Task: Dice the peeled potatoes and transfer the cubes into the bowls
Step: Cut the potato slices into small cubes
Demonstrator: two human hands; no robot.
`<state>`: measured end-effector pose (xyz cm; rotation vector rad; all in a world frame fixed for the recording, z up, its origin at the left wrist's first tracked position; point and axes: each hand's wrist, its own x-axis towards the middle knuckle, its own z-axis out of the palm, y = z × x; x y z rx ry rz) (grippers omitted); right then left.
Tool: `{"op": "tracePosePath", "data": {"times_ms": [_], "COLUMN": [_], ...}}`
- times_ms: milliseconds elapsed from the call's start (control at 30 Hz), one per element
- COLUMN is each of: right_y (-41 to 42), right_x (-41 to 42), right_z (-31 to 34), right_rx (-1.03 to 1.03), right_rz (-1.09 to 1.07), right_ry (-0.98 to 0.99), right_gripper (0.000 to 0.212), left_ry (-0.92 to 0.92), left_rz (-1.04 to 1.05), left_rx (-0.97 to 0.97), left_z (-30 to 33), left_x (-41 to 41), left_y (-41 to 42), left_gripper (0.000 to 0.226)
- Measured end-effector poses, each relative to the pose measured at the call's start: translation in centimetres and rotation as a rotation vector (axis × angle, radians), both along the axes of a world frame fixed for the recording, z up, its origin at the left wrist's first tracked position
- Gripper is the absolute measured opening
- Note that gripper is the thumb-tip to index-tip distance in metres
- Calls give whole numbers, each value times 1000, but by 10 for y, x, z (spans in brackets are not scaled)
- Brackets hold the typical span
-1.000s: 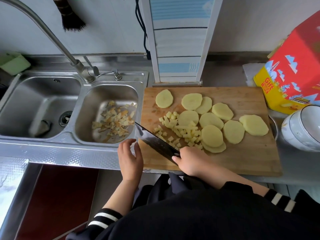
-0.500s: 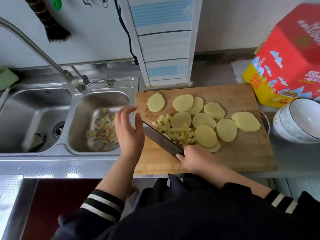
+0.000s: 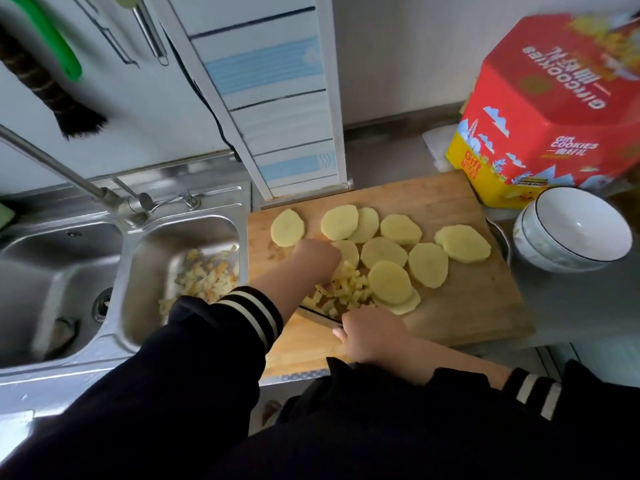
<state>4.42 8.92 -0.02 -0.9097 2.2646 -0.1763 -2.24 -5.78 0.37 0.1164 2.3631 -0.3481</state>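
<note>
From the head view, looking down: the wooden cutting board [image 3: 460, 306] sits in the middle of the frame on the steel counter [image 3: 571, 323], covered in pale round potato slices [image 3: 427, 265] fanned out across its upper half. Just below them, centre frame, there's a little heap of potato cubes [image 3: 346, 289]. The left hand [image 3: 317, 252] reaches over the board and comes down on the top of that heap, fingers bent down into the cubes; whether its grip has closed on any I cannot tell. The right hand [image 3: 369, 336], lower centre, has its grip clenched round the handle of the knife [image 3: 318, 317], whose blade lies low along the near edge of the cubes. At the right edge, stacked white bowls [image 3: 571, 230] stand beside the board, touching a red and yellow cookie box [image 3: 540, 112] behind. On the left, the sink [image 3: 145, 271] holds a scatter of potato peelings [image 3: 204, 275].
</note>
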Motion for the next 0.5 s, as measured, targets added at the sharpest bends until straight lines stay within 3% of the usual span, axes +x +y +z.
{"op": "tracePosePath", "data": {"times_ms": [267, 367, 500], "right_y": [-1, -1, 1], "right_x": [-3, -4, -10], "right_z": [3, 3, 3], "right_rx": [19, 29, 79], "right_rz": [-1, -58, -156], "right_ry": [-17, -39, -73], "right_gripper": [33, 34, 33], "left_ry": [75, 259, 641], "left_rz": [112, 252, 438], "left_rx": [224, 378, 605], "left_z": [0, 19, 48], "left_x": [6, 11, 48], "left_y": [-17, -30, -47], "left_gripper": [24, 21, 18]}}
